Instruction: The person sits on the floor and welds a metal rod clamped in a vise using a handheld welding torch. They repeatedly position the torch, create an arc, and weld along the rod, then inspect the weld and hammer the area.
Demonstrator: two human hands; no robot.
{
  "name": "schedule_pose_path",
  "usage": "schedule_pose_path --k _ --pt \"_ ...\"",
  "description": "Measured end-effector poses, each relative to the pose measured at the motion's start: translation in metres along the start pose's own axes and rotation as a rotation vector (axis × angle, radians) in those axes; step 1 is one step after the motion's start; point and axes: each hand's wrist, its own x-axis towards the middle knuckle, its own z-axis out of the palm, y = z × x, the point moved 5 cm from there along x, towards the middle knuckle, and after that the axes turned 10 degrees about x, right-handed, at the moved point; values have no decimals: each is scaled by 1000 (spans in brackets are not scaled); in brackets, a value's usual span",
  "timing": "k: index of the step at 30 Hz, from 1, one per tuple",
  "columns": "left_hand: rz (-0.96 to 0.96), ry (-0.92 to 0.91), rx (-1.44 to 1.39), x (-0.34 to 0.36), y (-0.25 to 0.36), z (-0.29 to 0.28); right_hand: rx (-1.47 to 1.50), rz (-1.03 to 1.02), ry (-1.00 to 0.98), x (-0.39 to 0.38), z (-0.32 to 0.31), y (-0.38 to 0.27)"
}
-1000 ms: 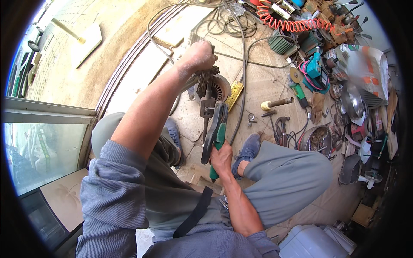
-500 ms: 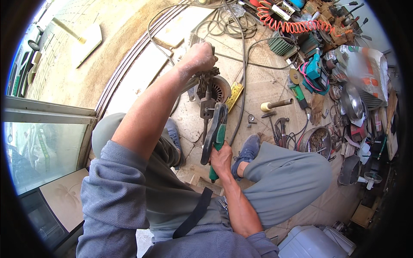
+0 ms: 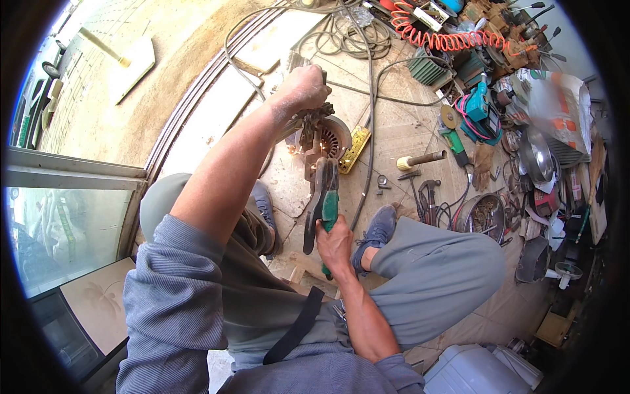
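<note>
Just beyond the right hand [image 3: 335, 241], and nearer the body than the left hand [image 3: 306, 87], sits a dark, rusty metal assembly [image 3: 316, 121], with a round slotted housing [image 3: 336, 140] at its right side. The left hand is curled into a tight fist, closed on the far end of the assembly, though its fingertips are hidden. The right hand wraps firmly around the green body of a power tool [image 3: 329, 209]; the tool's black curved part [image 3: 312, 226] stands just left of that hand. Ahead of the right hand, the tool's far end comes up against the near side of the assembly, but whether the two touch is hard to tell. Small orange sparks [image 3: 292, 150] glow between the two hands.

Right of the left hand, just beside the housing, a yellow bar [image 3: 356, 151] lies on the floor [image 3: 400, 125], and a dark cable [image 3: 373, 105] runs past it. Ahead and to the right of the right hand lie a pipe with a pale collar [image 3: 423, 159], two hammers [image 3: 430, 197] and a tan glove [image 3: 483, 165]. Past the pipe, well apart from both hands, are a green angle grinder [image 3: 454, 141] and a teal power tool [image 3: 482, 115]. Close to the right hand, on its right, is a grey shoe [image 3: 379, 231].
</note>
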Motion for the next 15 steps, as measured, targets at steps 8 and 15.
schedule_pose_path --k 8,15 --pt "6 -3 -17 1 1 1 202 119 -13 7 1 26" --pt "-16 -24 -12 -3 4 -2 197 228 -58 6 2 26"
